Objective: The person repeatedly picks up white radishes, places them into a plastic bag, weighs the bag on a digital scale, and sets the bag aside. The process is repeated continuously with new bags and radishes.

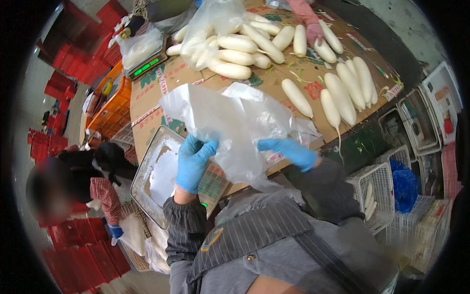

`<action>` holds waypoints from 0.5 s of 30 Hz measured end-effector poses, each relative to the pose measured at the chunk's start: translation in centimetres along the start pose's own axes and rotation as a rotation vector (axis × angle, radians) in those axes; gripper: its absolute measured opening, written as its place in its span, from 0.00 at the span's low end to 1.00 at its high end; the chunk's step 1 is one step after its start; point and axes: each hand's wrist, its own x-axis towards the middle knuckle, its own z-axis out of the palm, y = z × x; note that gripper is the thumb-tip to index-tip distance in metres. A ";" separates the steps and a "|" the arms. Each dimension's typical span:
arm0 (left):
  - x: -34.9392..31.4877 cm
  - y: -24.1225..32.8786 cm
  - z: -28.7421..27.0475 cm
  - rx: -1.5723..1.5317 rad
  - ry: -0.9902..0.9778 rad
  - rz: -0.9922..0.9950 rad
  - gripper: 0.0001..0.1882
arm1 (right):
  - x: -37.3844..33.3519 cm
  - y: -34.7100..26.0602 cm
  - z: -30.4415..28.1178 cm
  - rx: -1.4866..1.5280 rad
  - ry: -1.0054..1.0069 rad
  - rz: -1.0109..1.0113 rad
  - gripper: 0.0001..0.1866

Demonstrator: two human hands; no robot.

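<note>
My left hand (194,161), in a blue glove, pinches the edge of a clear plastic bag (220,117). The bag hangs loosely spread in front of me and looks flat, with no radish in it. On its other side my gloved right hand (293,153) has its fingers closed together on the film; their tips are partly hidden by it. Beyond the bag, a white radish (297,98) lies singly on the cardboard-covered table (181,78). More white radishes (346,88) lie in a group to the right.
A metal tray scale (147,171) stands left of my left hand. Another scale (147,68) carries a bagged item. At the back, a filled plastic bag (210,34) rests by piled radishes. A co-worker's pink sleeve (304,12) reaches in. White baskets (374,191) stand right; another person crouches left.
</note>
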 end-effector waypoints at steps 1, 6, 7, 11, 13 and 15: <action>-0.3 0.1 -0.1 0.007 -0.010 -0.002 0.13 | 0.9 1.9 1.3 0.019 -0.020 0.037 0.21; -0.1 0.1 -1.2 0.201 0.121 0.119 0.15 | 2.7 0.1 4.9 0.252 0.134 0.012 0.17; 0.2 0.1 -1.2 0.252 0.187 0.242 0.15 | 2.8 0.0 5.1 0.232 0.170 -0.054 0.15; -1.6 -1.0 2.3 0.188 0.019 0.208 0.14 | 2.8 -0.3 6.4 0.151 0.177 -0.231 0.10; -2.2 -2.7 3.6 0.162 -0.104 0.035 0.09 | 2.5 -0.2 6.2 -0.093 0.045 -0.211 0.09; -1.3 -2.6 1.3 0.466 -0.070 0.150 0.07 | -0.4 -2.8 4.1 0.290 0.030 -0.095 0.08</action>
